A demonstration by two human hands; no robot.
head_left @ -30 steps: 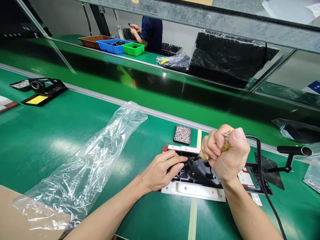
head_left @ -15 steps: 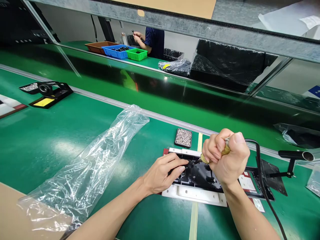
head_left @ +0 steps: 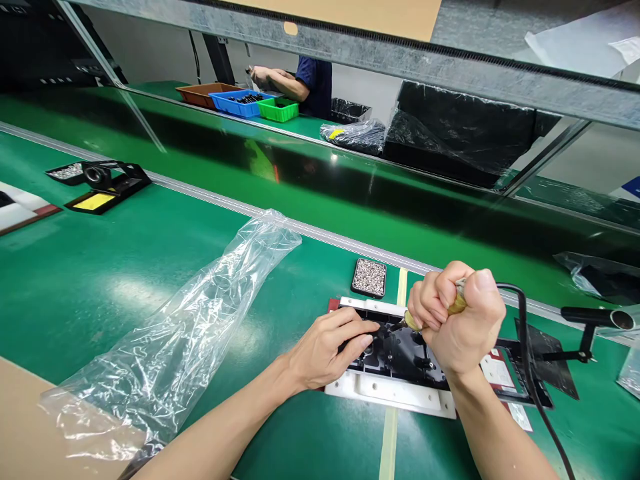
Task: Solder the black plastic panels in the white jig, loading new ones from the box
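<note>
My right hand (head_left: 457,317) is closed in a fist round the yellowish handle of a corded soldering iron (head_left: 414,320). Its thin tip points down and left into a black plastic housing (head_left: 400,353), but the exact contact is hard to make out. At the housing's left end, my left hand (head_left: 337,347) has its fingers bent, with thumb and fingertips gripping the inside close to the tip. The housing lies in a white fixture (head_left: 390,393) on the green table. Part of the housing is hidden by both hands.
Behind the fixture sits a small tray of silvery bits (head_left: 369,277). A clear plastic bag (head_left: 200,313) lies left. Iron stands are at far left (head_left: 107,183) and right (head_left: 595,320). The iron's black cord (head_left: 525,347) hangs beside my right forearm. A co-worker (head_left: 313,87) sits beyond coloured bins (head_left: 243,103).
Both hands keep their places on the housing and the iron. The view has shifted slightly, so things appear a little further right. The co-worker's hands have moved left.
</note>
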